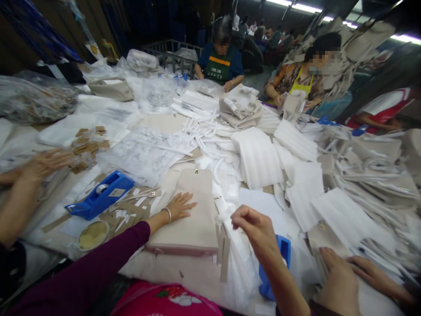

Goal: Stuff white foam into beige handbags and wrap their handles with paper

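A beige handbag [194, 228] with a small metal clasp on its flap lies in front of me. My left hand [180, 206] rests flat on it, fingers spread, a bracelet at the wrist. To the right, my right hand [255, 224] is raised above strips of white foam [235, 232]. Its fingers are curled in and pressed together; whatever they may pinch is too small to see. Partly behind that forearm stands a blue tape dispenser [283, 250]. Beige strips [224, 259] lie beside the bag's right edge.
Another blue tape dispenser [101, 193], a round tin [94, 235] and brown tags [90, 145] lie to the left. White foam sheets [258, 156] and piled beige bags [375, 171] cover the right. A co-worker's hands [49, 162] reach in at left, another's [338, 263] at right; people work opposite.
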Demonstrator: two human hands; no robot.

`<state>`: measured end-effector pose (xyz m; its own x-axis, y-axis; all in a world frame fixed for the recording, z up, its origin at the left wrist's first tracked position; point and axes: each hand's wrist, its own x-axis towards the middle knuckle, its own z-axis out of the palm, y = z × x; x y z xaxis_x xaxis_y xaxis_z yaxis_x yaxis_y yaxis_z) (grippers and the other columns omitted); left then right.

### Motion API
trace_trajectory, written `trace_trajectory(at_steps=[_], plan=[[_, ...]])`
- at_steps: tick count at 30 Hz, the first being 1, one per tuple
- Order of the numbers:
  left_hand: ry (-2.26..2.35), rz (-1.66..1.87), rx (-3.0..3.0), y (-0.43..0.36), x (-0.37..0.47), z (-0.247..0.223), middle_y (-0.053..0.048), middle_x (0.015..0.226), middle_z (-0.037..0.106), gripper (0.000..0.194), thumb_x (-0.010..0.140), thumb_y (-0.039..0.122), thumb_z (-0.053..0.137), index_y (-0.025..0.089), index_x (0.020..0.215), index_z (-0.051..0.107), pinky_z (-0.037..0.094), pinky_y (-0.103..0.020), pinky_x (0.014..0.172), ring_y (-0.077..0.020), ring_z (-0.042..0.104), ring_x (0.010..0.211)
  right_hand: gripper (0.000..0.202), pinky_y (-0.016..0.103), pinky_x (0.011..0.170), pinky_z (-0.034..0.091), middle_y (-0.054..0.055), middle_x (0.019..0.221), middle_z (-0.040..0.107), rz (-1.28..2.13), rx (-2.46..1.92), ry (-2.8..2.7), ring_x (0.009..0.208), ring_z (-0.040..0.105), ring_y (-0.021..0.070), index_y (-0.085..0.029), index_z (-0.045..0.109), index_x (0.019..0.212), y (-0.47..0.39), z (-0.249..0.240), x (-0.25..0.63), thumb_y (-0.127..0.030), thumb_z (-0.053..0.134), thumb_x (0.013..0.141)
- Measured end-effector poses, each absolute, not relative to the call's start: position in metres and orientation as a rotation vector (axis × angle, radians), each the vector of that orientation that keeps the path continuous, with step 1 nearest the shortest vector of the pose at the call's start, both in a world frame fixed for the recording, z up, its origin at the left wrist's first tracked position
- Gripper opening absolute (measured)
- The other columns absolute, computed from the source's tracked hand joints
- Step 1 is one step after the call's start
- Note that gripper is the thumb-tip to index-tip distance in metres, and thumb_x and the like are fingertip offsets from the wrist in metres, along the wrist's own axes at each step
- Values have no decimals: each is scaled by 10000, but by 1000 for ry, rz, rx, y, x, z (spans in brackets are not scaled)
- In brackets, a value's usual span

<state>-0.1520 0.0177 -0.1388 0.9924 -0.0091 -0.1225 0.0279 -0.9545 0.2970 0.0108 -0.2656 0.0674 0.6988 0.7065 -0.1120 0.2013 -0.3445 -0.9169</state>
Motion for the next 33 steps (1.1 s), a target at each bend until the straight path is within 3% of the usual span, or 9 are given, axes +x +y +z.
trace_trajectory(at_steps=[2, 3, 5, 8, 10, 16, 23, 29, 33], plan=[[15, -164, 2830, 18, -152, -138, -54, 1547, 261, 526, 902, 495, 486, 387, 1407, 387, 120, -480, 1138, -277, 213, 1418, 323, 317, 676, 460, 36, 625, 594, 589, -2227, -598, 638, 567, 183, -169, 646, 659, -279, 24, 50, -419, 531, 827], [16, -153, 2827, 18, -152, -138, -53, 1545, 267, 520, 905, 500, 479, 385, 1404, 393, 117, -477, 1139, -275, 218, 1416, 331, 334, 717, 452, 65, 689, 613, 505, -2443, -598, 697, 580, 204, -167, 663, 667, -291, 1, 70, -409, 514, 836], [12, -139, 2820, 17, -152, -136, -46, 1543, 273, 508, 911, 507, 462, 389, 1400, 398, 107, -474, 1142, -267, 221, 1416, 250, 362, 811, 432, 137, 964, 629, 306, -2744, -682, 919, 578, 266, -158, 701, 896, -315, -40, 103, -356, 573, 812], [10, -158, 2818, 17, -152, -134, -44, 1546, 266, 508, 915, 508, 453, 395, 1406, 384, 107, -473, 1141, -263, 218, 1419, 533, 387, 851, 416, 174, 1193, 533, 236, -2977, -841, 1095, 499, 321, -174, 557, 1232, -334, -83, 135, -328, 693, 739], [17, -176, 2823, 17, -152, -134, -47, 1547, 261, 518, 912, 502, 462, 395, 1411, 373, 119, -476, 1138, -267, 218, 1420, 662, 378, 827, 421, 163, 1217, 501, 308, -3044, -933, 1113, 478, 325, -200, 482, 1287, -332, -98, 145, -322, 747, 692], [46, -210, 2824, 17, -151, -140, -33, 1554, 242, 546, 894, 473, 511, 407, 1415, 359, 106, -479, 1142, -271, 197, 1426, 626, 290, 682, 398, 128, 1141, 516, 544, -3036, -1064, 1028, 521, 277, -187, 506, 1144, -311, -109, 171, -239, 808, 599], [59, -160, 2784, 16, -151, -139, -18, 1551, 254, 515, 904, 488, 485, 407, 1402, 385, 98, -456, 1145, -253, 190, 1429, 251, 249, 658, 349, 23, 877, 592, 758, -2861, -1226, 801, 543, 162, -183, 572, 849, -317, -108, 206, -163, 720, 647], [71, -160, 2754, 16, -150, -140, -24, 1553, 242, 521, 897, 480, 506, 416, 1399, 384, 94, -459, 1144, -259, 207, 1425, 79, 263, 644, 369, -10, 652, 549, 833, -2723, -1155, 672, 509, 156, -194, 546, 640, -318, -107, 221, -141, 604, 655], [51, -150, 2749, 16, -151, -139, -22, 1553, 241, 521, 896, 484, 505, 419, 1399, 383, 102, -460, 1140, -258, 207, 1424, 133, 281, 636, 404, 17, 622, 575, 822, -2650, -1053, 673, 549, 181, -197, 567, 609, -322, -94, 226, -120, 466, 650]])
